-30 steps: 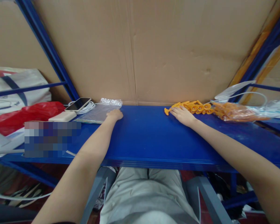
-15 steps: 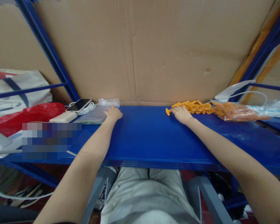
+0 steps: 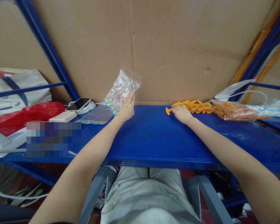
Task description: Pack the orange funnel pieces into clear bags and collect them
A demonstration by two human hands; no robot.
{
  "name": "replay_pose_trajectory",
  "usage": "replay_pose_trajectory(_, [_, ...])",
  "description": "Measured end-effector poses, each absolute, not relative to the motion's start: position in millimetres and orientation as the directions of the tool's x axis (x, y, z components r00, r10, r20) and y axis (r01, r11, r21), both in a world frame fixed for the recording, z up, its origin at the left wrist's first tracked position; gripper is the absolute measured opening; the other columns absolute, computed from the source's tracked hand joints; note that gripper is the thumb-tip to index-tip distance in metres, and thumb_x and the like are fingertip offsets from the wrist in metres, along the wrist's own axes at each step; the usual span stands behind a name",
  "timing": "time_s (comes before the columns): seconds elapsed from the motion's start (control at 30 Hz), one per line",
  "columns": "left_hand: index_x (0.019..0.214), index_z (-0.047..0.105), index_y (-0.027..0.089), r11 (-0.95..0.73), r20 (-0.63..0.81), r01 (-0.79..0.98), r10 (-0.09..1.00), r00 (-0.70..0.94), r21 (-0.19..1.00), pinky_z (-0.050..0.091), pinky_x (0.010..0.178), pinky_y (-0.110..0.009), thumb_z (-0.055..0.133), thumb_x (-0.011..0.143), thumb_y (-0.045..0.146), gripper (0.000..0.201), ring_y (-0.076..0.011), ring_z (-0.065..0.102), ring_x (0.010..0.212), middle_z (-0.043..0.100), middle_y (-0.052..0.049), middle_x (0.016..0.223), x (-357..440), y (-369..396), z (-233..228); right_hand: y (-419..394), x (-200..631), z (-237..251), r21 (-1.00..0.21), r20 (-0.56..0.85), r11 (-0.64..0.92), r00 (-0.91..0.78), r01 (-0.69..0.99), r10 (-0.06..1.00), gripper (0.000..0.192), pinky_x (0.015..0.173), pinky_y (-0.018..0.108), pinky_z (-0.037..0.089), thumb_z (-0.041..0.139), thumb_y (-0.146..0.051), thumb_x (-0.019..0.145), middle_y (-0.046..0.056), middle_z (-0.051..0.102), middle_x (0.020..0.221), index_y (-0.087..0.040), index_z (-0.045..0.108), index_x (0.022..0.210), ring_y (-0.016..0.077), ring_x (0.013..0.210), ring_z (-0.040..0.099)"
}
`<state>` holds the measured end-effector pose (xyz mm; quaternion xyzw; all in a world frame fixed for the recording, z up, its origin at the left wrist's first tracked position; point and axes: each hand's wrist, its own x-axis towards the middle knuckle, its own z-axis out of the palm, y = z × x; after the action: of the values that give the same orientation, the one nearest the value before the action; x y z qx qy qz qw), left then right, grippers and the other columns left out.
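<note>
Lifting one clear plastic bag off the blue shelf, the left hand holds it up against the cardboard backing, fingers extended along the bag's lower right edge with the bag rising above and to the left of the palm; the thumb's grip is hidden behind the bag. One more flat stack of clear bags (with a coloured strip along its near edge) lies on the shelf just left of that hand.

The right hand rests palm down on the shelf, fingers loosely curled, its fingertips touching the near end of a loose pile of orange plastic pieces; roughly a dozen show, though they overlap too much to count exactly. Whether it pinches one I cannot tell. One bag filled with more orange pieces lies to the right of the pile, well apart from the hand.

At the shelf's left end sit one phone on a coiled white cable, one white power bank and one red bag.
</note>
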<state>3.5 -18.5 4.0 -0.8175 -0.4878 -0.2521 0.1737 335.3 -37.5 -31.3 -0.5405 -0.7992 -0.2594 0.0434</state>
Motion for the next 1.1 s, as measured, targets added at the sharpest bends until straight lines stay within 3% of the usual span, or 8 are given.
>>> replay_pose_trajectory(0.1, [0.158, 0.027, 0.013, -0.622, 0.474, 0.766, 0.631, 0.614, -0.164, 0.012, 0.124, -0.054, 0.035, 0.083, 0.003, 0.076, -0.0253, 0.016, 0.155, 0.020, -0.012, 0.167, 21, -24, -3, -37, 336, -31, 0.376, 0.348, 0.272, -0.407, 0.886, 0.845, 0.046, 0.104, 0.050, 0.037, 0.029, -0.012, 0.097, 0.020, 0.066, 0.130, -0.008, 0.064, 0.128, 0.0309, 0.123, 0.058])
replay_pose_trajectory(0.2, [0.152, 0.039, 0.012, -0.729, 0.360, 0.650, 0.559, 0.747, -0.216, 0.019, 0.124, -0.049, 0.034, 0.083, 0.002, 0.070, -0.0223, 0.025, 0.153, 0.029, -0.010, 0.164, 37, -24, -14, -39, 335, -31, 0.385, 0.359, 0.262, -0.405, 0.885, 0.841, 0.044, 0.102, 0.049, 0.038, 0.031, -0.011, 0.097, 0.020, 0.067, 0.128, -0.008, 0.065, 0.125, 0.0304, 0.121, 0.058])
replay_pose_trajectory(0.4, [0.139, 0.059, 0.017, -0.800, 0.140, 0.594, 0.581, 0.802, -0.086, 0.035, 0.118, -0.031, 0.035, 0.088, 0.008, 0.057, -0.0145, 0.049, 0.139, 0.055, -0.005, 0.149, 39, -12, -26, -47, 325, -26, 0.405, 0.348, 0.236, -0.387, 0.884, 0.854, 0.041, 0.094, 0.046, 0.042, 0.032, -0.010, 0.097, 0.022, 0.069, 0.119, -0.005, 0.067, 0.117, 0.0329, 0.117, 0.059])
replay_pose_trajectory(0.5, [0.143, 0.054, 0.018, -0.759, 0.123, 0.651, 0.646, 0.753, 0.008, 0.034, 0.119, -0.030, 0.033, 0.094, 0.017, 0.053, -0.0158, 0.048, 0.140, 0.051, -0.004, 0.152, 31, -10, -24, -48, 323, -24, 0.352, 0.340, 0.231, -0.354, 0.907, 0.871, 0.043, 0.095, 0.044, 0.044, 0.032, -0.009, 0.096, 0.022, 0.067, 0.125, -0.006, 0.065, 0.125, 0.0314, 0.118, 0.060])
replay_pose_trajectory(0.67, [0.159, 0.025, 0.014, -0.672, 0.091, 0.737, 0.741, 0.666, 0.074, 0.034, 0.118, -0.033, 0.035, 0.098, 0.027, 0.063, -0.0193, 0.047, 0.141, 0.046, -0.009, 0.155, 28, -14, -22, -45, 329, -27, 0.188, 0.357, 0.211, -0.267, 0.959, 0.895, 0.051, 0.103, 0.043, 0.043, 0.033, -0.008, 0.094, 0.020, 0.061, 0.139, -0.008, 0.055, 0.140, 0.0295, 0.126, 0.058])
replay_pose_trajectory(0.87, [0.150, 0.042, 0.010, -0.673, -0.002, 0.739, 0.739, 0.673, 0.028, 0.024, 0.123, -0.030, 0.027, 0.099, 0.026, 0.056, -0.0175, 0.036, 0.148, 0.038, -0.007, 0.159, 34, -18, -16, -48, 327, -29, 0.108, 0.359, 0.198, -0.224, 0.974, 0.906, 0.048, 0.107, 0.044, 0.043, 0.035, -0.019, 0.098, 0.020, 0.058, 0.142, -0.005, 0.051, 0.141, 0.0314, 0.129, 0.056])
replay_pose_trajectory(1.1, [0.157, 0.029, 0.013, -0.595, -0.075, 0.803, 0.799, 0.596, 0.034, 0.020, 0.124, -0.031, 0.024, 0.101, 0.032, 0.059, -0.0182, 0.026, 0.152, 0.027, -0.008, 0.164, 37, -24, -13, -51, 321, -27, 0.058, 0.347, 0.221, -0.228, 0.973, 0.910, 0.044, 0.101, 0.044, 0.047, 0.030, -0.021, 0.100, 0.021, 0.061, 0.136, -0.007, 0.059, 0.131, 0.0329, 0.123, 0.060])
